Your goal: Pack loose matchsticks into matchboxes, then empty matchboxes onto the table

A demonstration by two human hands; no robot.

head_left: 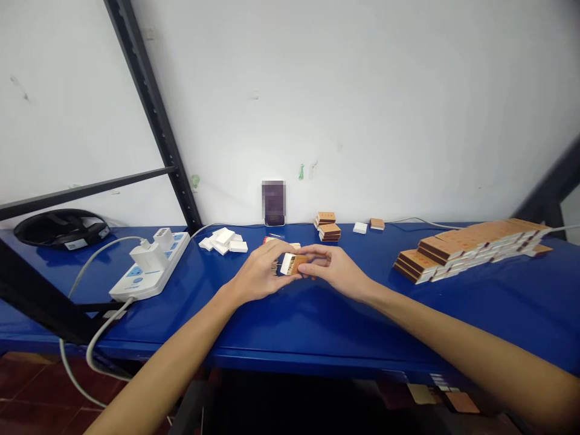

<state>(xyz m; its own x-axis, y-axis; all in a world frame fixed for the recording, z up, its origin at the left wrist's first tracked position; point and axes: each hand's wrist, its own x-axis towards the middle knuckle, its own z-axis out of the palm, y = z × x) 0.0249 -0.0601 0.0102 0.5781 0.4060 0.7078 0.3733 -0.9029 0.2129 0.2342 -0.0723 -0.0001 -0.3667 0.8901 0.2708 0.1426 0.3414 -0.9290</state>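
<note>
Between my two hands is a small matchbox (299, 263), its white inner tray (288, 264) showing partly out of the brown sleeve. My left hand (259, 272) grips the tray end between thumb and fingers. From the other side, my right hand (336, 269) pinches the brown sleeve. What look like loose matches (268, 240) lie on the table just behind my left hand, mostly hidden by it. White inner trays (222, 239) are heaped to the left. Beyond my right hand stand a few brown matchboxes (329, 231) in small stacks.
A long stack of matchboxes (453, 246) covers the right of the blue table (290, 329). One white tray (360, 228) and a brown box (377, 224) lie at the back. A phone (274, 204) leans on the wall. A power strip (151, 275) with cables sits left, beside the rack post (156, 115).
</note>
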